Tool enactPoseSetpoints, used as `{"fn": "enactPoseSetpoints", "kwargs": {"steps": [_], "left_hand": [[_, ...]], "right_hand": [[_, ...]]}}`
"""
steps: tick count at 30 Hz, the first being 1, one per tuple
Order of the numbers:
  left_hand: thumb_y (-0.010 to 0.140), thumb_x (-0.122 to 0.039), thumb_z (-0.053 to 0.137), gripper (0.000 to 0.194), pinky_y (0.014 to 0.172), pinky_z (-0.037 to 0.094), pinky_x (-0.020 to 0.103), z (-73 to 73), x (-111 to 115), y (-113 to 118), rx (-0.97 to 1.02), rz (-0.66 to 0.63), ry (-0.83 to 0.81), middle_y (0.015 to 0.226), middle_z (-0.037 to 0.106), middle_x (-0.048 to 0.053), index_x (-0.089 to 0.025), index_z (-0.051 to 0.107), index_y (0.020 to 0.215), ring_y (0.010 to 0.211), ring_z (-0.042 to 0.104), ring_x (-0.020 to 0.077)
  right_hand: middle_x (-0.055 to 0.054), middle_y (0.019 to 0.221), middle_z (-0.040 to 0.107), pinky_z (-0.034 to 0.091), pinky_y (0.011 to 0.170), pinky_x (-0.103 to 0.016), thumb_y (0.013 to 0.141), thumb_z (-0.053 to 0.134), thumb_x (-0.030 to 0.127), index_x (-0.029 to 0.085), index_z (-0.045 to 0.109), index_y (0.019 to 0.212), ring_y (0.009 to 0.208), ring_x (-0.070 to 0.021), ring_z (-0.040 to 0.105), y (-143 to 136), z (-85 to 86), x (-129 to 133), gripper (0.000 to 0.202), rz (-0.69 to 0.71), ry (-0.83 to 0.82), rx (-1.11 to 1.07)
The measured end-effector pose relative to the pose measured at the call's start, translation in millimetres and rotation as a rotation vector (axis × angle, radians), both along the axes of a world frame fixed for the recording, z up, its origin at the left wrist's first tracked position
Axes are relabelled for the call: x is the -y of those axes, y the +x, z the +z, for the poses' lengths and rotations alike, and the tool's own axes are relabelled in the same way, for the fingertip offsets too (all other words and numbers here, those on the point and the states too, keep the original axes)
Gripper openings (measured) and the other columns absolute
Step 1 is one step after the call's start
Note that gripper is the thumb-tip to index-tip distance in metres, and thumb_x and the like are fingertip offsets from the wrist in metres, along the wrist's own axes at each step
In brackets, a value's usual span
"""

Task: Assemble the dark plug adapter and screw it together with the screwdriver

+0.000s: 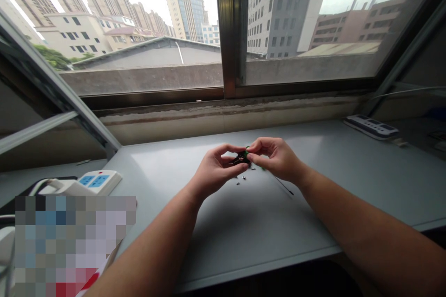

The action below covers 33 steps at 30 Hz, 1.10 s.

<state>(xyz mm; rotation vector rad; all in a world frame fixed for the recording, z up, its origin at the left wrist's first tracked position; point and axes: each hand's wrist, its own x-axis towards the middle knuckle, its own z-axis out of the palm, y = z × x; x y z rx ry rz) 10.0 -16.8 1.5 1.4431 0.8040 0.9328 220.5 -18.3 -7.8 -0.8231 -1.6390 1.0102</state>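
Meeting above the gray tabletop [237,241], the two hands work on one small object. The left hand [216,168] has its thumb and fingers closed around a small black part [239,158], which is held in the air, near the middle of the table. The right hand [278,158] pinches with thumb and index finger a tiny green piece [247,149] at the right edge of this black part; whether the two are joined, I cannot tell. Just below lie a few small screws [244,177], loose, and a thin rod with dark tip [283,184], perhaps a screwdriver, lies partly under the right hand. The step in hand seems to be a fine alignment by the fingertips. In my judgement, the next move calls for the left hand to be steady and the right one to press gently.
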Motion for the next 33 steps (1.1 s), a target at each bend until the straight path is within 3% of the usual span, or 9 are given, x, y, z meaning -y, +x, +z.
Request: {"fn": "enactPoseSetpoints", "kwargs": {"steps": [6,11,21,25,27,30,33], "left_hand": [[0.079,-0.03,0.086,0.021,0.087,0.058,0.035,2.2,1,0,-0.027,0.078,0.367,0.098,0.076,0.008,-0.017,0.071,0.085,0.098,0.072,0.0218],[0.083,-0.027,0.083,0.018,0.087,0.061,0.035,3.5,2,-2,-0.005,0.034,0.444,0.1,0.072,0.008,-0.017,0.068,0.087,0.098,0.071,0.0206],[0.084,-0.032,0.081,0.043,0.083,0.064,0.036,5.7,2,-3,0.024,0.023,0.233,0.097,0.068,0.006,-0.019,0.071,0.123,0.091,0.072,0.0204],[0.09,-0.034,0.069,0.044,0.084,0.066,0.042,11.5,-5,-7,0.18,0.193,0.069,0.093,0.069,0.005,-0.017,0.066,0.131,0.091,0.072,0.0205],[0.089,-0.031,0.064,0.04,0.084,0.065,0.042,13.1,-12,-11,0.257,0.328,-0.019,0.089,0.07,0.006,-0.013,0.068,0.124,0.086,0.072,0.0195],[0.082,-0.026,0.067,0.028,0.089,0.062,0.037,13.4,-22,-17,0.347,0.498,-0.11,0.088,0.071,0.008,-0.009,0.07,0.104,0.086,0.072,0.0185],[0.078,-0.03,0.072,0.029,0.081,0.06,0.031,13.3,-26,-22,0.333,0.548,-0.136,0.093,0.072,0.008,-0.011,0.07,0.1,0.082,0.07,0.0167]], "right_hand": [[-0.007,0.091,0.077,0.058,0.081,-0.038,0.084,0.081,0.031,0.019,0.075,0.093,0.086,-0.0217,0.072,5,5.9,5,0.016,-0.098,0.307,0.191],[-0.006,0.092,0.077,0.058,0.079,-0.035,0.082,0.084,0.031,0.02,0.072,0.1,0.086,-0.0204,0.073,7,8.1,7,0.024,-0.119,0.409,0.191],[-0.007,0.103,0.076,0.06,0.086,-0.039,0.082,0.084,0.03,0.022,0.07,0.105,0.095,-0.023,0.072,12,6.7,1,0.028,-0.105,0.492,0.19],[-0.008,0.104,0.072,0.054,0.093,-0.042,0.088,0.075,0.028,0.022,0.072,0.099,0.1,-0.025,0.067,22,5.1,-10,0.013,-0.283,0.486,0.447],[-0.009,0.106,0.072,0.051,0.098,-0.045,0.088,0.072,0.028,0.022,0.074,0.097,0.105,-0.0272,0.064,25,-0.7,-15,0.011,-0.32,0.445,0.596],[-0.01,0.112,0.073,0.046,0.104,-0.048,0.088,0.073,0.034,0.021,0.077,0.1,0.111,-0.0304,0.06,21,-12.4,-22,0.018,-0.291,0.393,0.738],[-0.01,0.118,0.074,0.044,0.105,-0.049,0.088,0.073,0.04,0.022,0.077,0.109,0.116,-0.0321,0.057,9,-21.4,-25,0.028,-0.231,0.383,0.798]]}}
